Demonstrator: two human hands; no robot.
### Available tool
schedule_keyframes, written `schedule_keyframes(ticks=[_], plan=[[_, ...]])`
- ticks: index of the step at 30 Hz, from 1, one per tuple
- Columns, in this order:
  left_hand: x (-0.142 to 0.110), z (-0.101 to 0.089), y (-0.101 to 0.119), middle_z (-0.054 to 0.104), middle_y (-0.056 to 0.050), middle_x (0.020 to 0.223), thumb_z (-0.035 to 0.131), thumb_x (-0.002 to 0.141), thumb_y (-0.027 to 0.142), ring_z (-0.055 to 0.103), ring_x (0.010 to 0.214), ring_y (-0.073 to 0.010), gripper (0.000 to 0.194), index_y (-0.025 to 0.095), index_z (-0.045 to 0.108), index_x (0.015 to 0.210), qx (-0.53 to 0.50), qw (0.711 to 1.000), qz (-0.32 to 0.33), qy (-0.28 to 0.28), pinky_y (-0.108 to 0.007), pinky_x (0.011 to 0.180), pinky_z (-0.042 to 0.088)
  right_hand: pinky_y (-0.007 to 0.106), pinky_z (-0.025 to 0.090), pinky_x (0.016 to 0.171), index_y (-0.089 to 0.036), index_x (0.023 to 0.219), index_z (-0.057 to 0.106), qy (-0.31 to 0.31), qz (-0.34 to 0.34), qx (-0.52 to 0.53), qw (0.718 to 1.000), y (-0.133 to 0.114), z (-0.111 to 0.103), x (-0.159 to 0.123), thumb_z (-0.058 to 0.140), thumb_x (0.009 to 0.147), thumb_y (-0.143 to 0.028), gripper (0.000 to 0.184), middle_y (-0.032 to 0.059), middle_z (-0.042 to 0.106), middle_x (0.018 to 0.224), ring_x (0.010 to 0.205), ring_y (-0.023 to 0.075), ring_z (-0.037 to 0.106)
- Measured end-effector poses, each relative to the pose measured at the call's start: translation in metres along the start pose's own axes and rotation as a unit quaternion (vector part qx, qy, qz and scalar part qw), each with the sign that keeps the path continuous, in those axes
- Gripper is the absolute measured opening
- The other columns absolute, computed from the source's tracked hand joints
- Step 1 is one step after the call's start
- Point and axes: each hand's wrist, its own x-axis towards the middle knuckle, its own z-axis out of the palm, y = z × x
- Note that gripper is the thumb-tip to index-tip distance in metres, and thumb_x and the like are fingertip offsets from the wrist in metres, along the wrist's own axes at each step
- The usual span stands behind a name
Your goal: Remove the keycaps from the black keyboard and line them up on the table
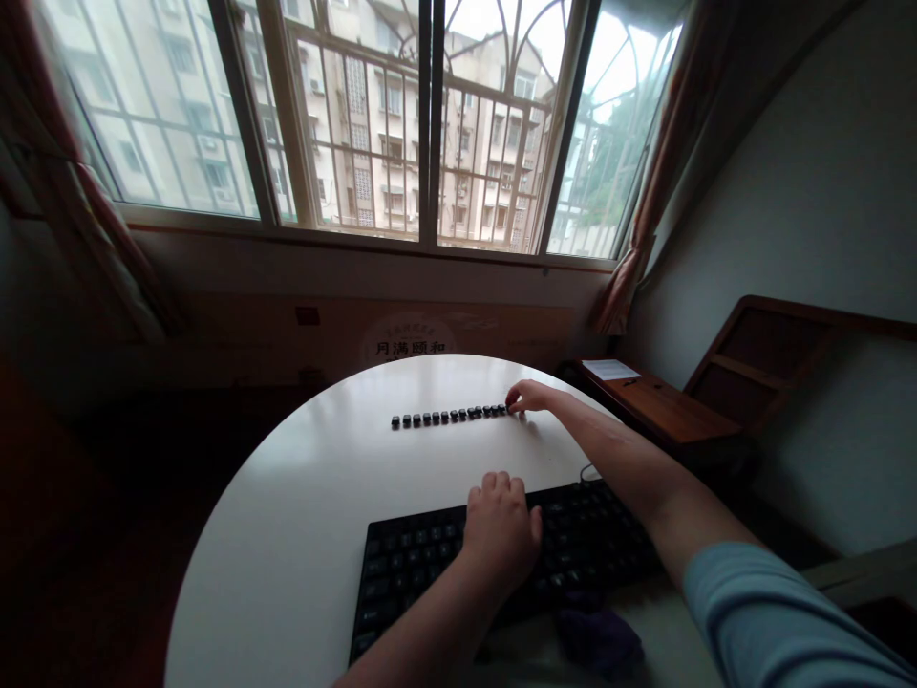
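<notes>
A long row of small black keycaps [444, 417] runs across the white round table. At the row's right end my right hand [526, 396] reaches down, thumb and fingers pinched together on a keycap that is mostly hidden by the fingers. Nearer to me lies a black keyboard [412, 554] with a cable at its far right. My left hand [501, 530] rests palm down across the keyboard's middle. Its fingers extend over the far edge and its thumb is apart to the right; it holds nothing visible.
The white table [265, 535] has a curved edge at left and back. A purple cloth [598, 640] lies just in front of the keyboard. To the right stands a wooden chair [673, 406] with a paper sheet [611, 370] on it. A barred window is behind.
</notes>
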Motion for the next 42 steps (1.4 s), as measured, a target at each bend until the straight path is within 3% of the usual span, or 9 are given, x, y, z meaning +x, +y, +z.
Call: schedule_keyframes(ticks=[3, 6, 9, 12, 15, 18, 21, 31, 42], plan=[[0.000, 0.001, 0.000, 0.062, -0.014, 0.108, 0.050, 0.088, 0.035, 0.053, 0.104, -0.0312, 0.025, 0.016, 0.061, 0.099, 0.001, 1.000, 0.001, 0.002, -0.045, 0.087, 0.043, 0.025, 0.050, 0.080, -0.018, 0.097, 0.076, 0.052, -0.018, 0.032, 0.998, -0.007, -0.008, -0.009, 0.084, 0.064, -0.024, 0.034, 0.0042, 0.075, 0.089, 0.082, 0.0186, 0.069], [0.000, 0.000, 0.000, 0.062, -0.014, 0.108, 0.051, 0.088, 0.035, 0.053, 0.105, -0.0309, 0.025, 0.016, 0.061, 0.100, 0.003, 1.000, 0.007, 0.004, -0.045, 0.089, 0.043, 0.024, 0.051, 0.076, -0.016, 0.108, 0.073, 0.132, -0.036, 0.077, 0.988, -0.014, -0.023, -0.028, 0.079, 0.071, -0.030, 0.040, 0.0078, 0.073, 0.100, 0.081, 0.0175, 0.067], [0.001, 0.000, 0.000, 0.062, -0.014, 0.110, 0.050, 0.089, 0.035, 0.052, 0.106, -0.0306, 0.025, 0.016, 0.061, 0.100, 0.010, 1.000, 0.010, 0.000, -0.044, 0.088, 0.042, 0.024, 0.053, 0.066, -0.012, 0.120, 0.065, 0.223, -0.038, 0.132, 0.965, -0.017, -0.035, -0.071, 0.046, 0.095, -0.048, 0.048, 0.0136, 0.067, 0.116, 0.082, 0.0170, 0.067], [0.002, 0.002, 0.000, 0.061, -0.014, 0.109, 0.049, 0.090, 0.035, 0.052, 0.105, -0.0303, 0.025, 0.015, 0.061, 0.100, 0.021, 1.000, 0.015, 0.000, -0.043, 0.086, 0.043, 0.022, 0.054, 0.059, -0.010, 0.118, 0.062, 0.298, -0.032, 0.202, 0.932, -0.015, -0.031, -0.141, 0.008, 0.099, -0.057, 0.074, 0.0154, 0.067, 0.106, 0.084, 0.0177, 0.066], [0.003, 0.003, 0.001, 0.062, -0.013, 0.106, 0.050, 0.090, 0.034, 0.053, 0.104, -0.0301, 0.025, 0.014, 0.061, 0.100, 0.029, 0.999, 0.029, 0.011, -0.042, 0.086, 0.042, 0.022, 0.046, 0.043, -0.012, 0.101, 0.067, 0.325, 0.010, 0.392, 0.861, -0.017, -0.008, -0.212, 0.018, 0.094, -0.069, 0.076, 0.0044, 0.057, 0.059, 0.047, 0.0118, 0.054], [0.003, 0.002, 0.002, 0.062, -0.013, 0.106, 0.050, 0.090, 0.032, 0.053, 0.104, -0.0297, 0.023, 0.015, 0.061, 0.099, 0.038, 0.998, 0.038, 0.011, -0.042, 0.086, 0.041, 0.021, 0.040, 0.036, -0.014, 0.102, 0.065, 0.265, 0.065, 0.459, 0.845, -0.022, 0.020, -0.249, 0.044, 0.087, -0.068, 0.060, -0.0002, 0.054, 0.057, 0.041, 0.0105, 0.049], [0.003, 0.000, 0.004, 0.062, -0.013, 0.107, 0.049, 0.091, 0.031, 0.053, 0.104, -0.0295, 0.022, 0.015, 0.062, 0.099, 0.048, 0.998, 0.040, 0.004, -0.042, 0.086, 0.041, 0.019, 0.039, 0.036, -0.016, 0.105, 0.064, 0.247, 0.063, 0.456, 0.853, -0.028, 0.039, -0.245, 0.065, 0.077, -0.055, 0.048, 0.0008, 0.059, 0.072, 0.051, 0.0112, 0.055], [0.003, 0.001, 0.005, 0.064, -0.012, 0.103, 0.048, 0.091, 0.034, 0.056, 0.100, -0.0289, 0.024, 0.016, 0.062, 0.097, 0.057, 0.998, 0.032, 0.002, -0.041, 0.082, 0.043, 0.023, 0.033, 0.042, -0.019, 0.083, 0.055, 0.366, 0.050, 0.328, 0.869, -0.019, 0.077, -0.208, 0.044, 0.086, -0.047, 0.030, -0.0055, 0.044, 0.049, 0.042, 0.0123, 0.042], [0.003, -0.003, 0.008, 0.065, -0.011, 0.103, 0.047, 0.092, 0.034, 0.057, 0.098, -0.0278, 0.023, 0.017, 0.062, 0.095, 0.057, 0.998, 0.021, -0.015, -0.039, 0.081, 0.044, 0.027, 0.038, 0.059, -0.020, 0.077, 0.053, 0.327, 0.026, 0.179, 0.927, -0.028, 0.073, -0.212, 0.037, 0.093, -0.036, 0.028, -0.0005, 0.056, 0.060, 0.057, 0.0165, 0.054]])
